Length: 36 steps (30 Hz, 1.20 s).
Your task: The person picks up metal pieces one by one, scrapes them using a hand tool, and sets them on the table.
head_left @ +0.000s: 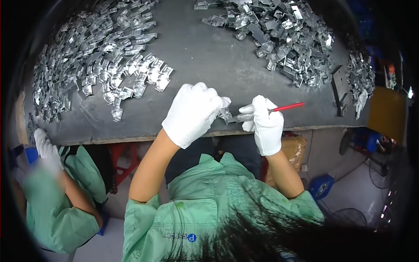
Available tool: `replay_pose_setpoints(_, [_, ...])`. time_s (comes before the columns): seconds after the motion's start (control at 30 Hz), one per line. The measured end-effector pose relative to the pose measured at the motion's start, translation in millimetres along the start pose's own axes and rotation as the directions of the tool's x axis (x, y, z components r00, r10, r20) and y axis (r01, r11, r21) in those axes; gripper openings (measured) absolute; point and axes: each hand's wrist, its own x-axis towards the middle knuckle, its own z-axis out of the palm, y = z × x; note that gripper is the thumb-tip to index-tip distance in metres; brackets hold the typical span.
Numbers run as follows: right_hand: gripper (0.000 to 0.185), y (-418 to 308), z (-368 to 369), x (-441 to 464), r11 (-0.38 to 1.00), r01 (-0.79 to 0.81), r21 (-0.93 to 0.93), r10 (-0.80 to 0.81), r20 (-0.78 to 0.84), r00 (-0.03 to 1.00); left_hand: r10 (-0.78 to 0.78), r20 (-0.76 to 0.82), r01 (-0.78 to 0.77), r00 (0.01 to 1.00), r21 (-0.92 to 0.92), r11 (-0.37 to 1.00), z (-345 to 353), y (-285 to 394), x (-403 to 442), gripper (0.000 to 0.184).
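A white glove covers my left hand (pixel 195 114), whose fingers are closed on a small shiny metal part (pixel 225 115) above the table's front edge. My right hand (pixel 264 122), also gloved in white, pinches a slim tool with a red handle (pixel 288 107). The tool's grey end points left and lies close to the metal part; whether they touch is too small to tell. My left fingertips partly hide the part.
Metal parts (pixel 104 65) spread over the dark table (pixel 192 52) at the left, and another pile (pixel 288 39) lies at the right. Long dark strips (pixel 337 91) lie further right. A co-worker's gloved hand (pixel 47 146) is at the table's left front edge.
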Motion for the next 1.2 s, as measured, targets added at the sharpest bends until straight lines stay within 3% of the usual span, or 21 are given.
replay_pose_setpoints(0.03, [0.02, -1, 3, -2, 1.0, -0.006, -0.026, 0.005, -0.024, 1.0, 0.004, -0.007, -0.004, 1.0, 0.001, 1.0, 1, -1, 0, 0.019])
replay_pose_setpoints(0.07, [0.012, 1, -1, 2, 0.751, 0.539, -0.381, -0.506, 0.192, 0.841, 0.009, -0.015, -0.009, 1.0, 0.004, 1.0, 2, -1, 0, 0.019])
replay_pose_setpoints(0.1, [0.006, 4, -4, 6, 0.143, 0.855, -0.499, -0.726, 0.533, 0.433, 0.008, -0.043, -0.008, 0.999, -0.016, 1.0, 5, -2, -1, 0.022])
replay_pose_setpoints(0.13, [0.009, -13, 3, -8, -0.074, 0.814, -0.576, -0.506, 0.725, 0.467, 0.01, -0.069, -0.013, 0.998, -0.037, 0.999, 9, -3, -2, 0.027])
replay_pose_setpoints(0.23, [0.02, 8, 19, -12, -0.201, 0.759, -0.619, -0.772, 0.577, 0.266, 0.018, -0.084, -0.022, 0.996, -0.047, 0.999, 8, -3, -1, 0.032])
replay_pose_setpoints(0.33, [0.022, 4, 18, -25, -0.353, 0.698, -0.623, -0.619, 0.715, 0.325, 0.012, -0.089, -0.015, 0.996, -0.037, 0.999, 8, -3, -2, 0.03])
replay_pose_setpoints(0.43, [0.023, 0, 12, -19, -0.28, 0.74, -0.611, -0.676, 0.673, 0.3, 0.015, -0.07, -0.018, 0.997, -0.04, 0.999, 11, -5, 0, 0.031])
replay_pose_setpoints(0.47, [0.023, -12, 3, -14, -0.182, 0.747, -0.639, -0.57, 0.688, 0.449, 0.022, -0.075, -0.026, 0.997, -0.048, 0.999, 10, -5, 0, 0.031])
replay_pose_setpoints(0.5, [0.021, 3, -4, 3, -0.078, 0.752, -0.655, -0.778, 0.512, 0.365, 0.027, -0.08, -0.031, 0.996, -0.057, 0.998, 10, -5, 0, 0.032])
replay_pose_setpoints(0.53, [0.02, -1, -3, 0, 0.606, 0.613, -0.506, -0.631, 0.164, 0.759, 0.031, -0.097, -0.037, 0.995, -0.059, 0.998, 10, -5, 0, 0.034])
replay_pose_setpoints(0.57, [0.021, -5, -1, -4, 0.982, 0.167, -0.092, -0.169, -0.022, 0.985, 0.03, -0.099, -0.036, 0.995, -0.062, 0.997, 10, -5, 0, 0.035])
replay_pose_setpoints(0.67, [0.021, -5, -8, 0, 0.989, 0.058, -0.139, -0.055, 0.026, 0.998, 0.024, -0.092, -0.03, 0.995, -0.063, 0.998, 7, -3, 0, 0.035])
replay_pose_setpoints(0.73, [0.017, 8, -7, 4, 0.889, 0.384, -0.25, -0.366, 0.117, 0.923, 0.02, -0.088, -0.025, 0.996, -0.053, 0.998, 8, -3, 1, 0.034])
replay_pose_setpoints(0.83, [0.011, 3, -4, 7, 0.178, 0.795, -0.579, -0.741, 0.453, 0.496, 0.028, -0.08, -0.032, 0.996, -0.042, 0.999, 7, -4, 1, 0.031])
replay_pose_setpoints(0.9, [0.019, -11, 9, -18, -0.17, 0.8, -0.576, -0.573, 0.718, 0.395, 0.014, -0.075, -0.017, 0.997, -0.045, 0.999, 8, -4, 1, 0.03])
replay_pose_setpoints(0.97, [0.025, 7, 22, -20, -0.372, 0.678, -0.634, -0.694, 0.675, 0.251, 0.026, -0.075, -0.029, 0.997, -0.042, 0.999, 9, -4, 2, 0.031])
replay_pose_setpoints(1.03, [0.021, -11, 4, -12, -0.225, 0.74, -0.634, -0.606, 0.686, 0.403, 0.027, -0.098, -0.03, 0.995, -0.026, 0.999, 10, -4, 1, 0.033])
replay_pose_setpoints(1.07, [0.013, -6, -2, 1, -0.08, 0.742, -0.665, -0.709, 0.562, 0.427, 0.024, -0.102, -0.031, 0.994, -0.072, 0.997, 10, -4, 0, 0.036])
replay_pose_setpoints(1.13, [0.011, -4, -8, -3, 0.832, 0.464, -0.306, -0.46, 0.089, 0.883, 0.026, -0.102, -0.032, 0.994, -0.064, 0.997, 7, -4, 1, 0.037])
replay_pose_setpoints(1.17, [0.013, -13, -6, -7, 0.972, 0.218, -0.083, -0.222, -0.034, 0.974, 0.033, -0.101, -0.04, 0.994, -0.059, 0.997, 6, -4, 1, 0.038])
replay_pose_setpoints(1.2, [0.015, -9, -6, -5, 0.927, 0.341, -0.153, -0.34, 0.035, 0.94, 0.023, -0.088, -0.029, 0.996, -0.062, 0.998, 7, -4, 1, 0.036])
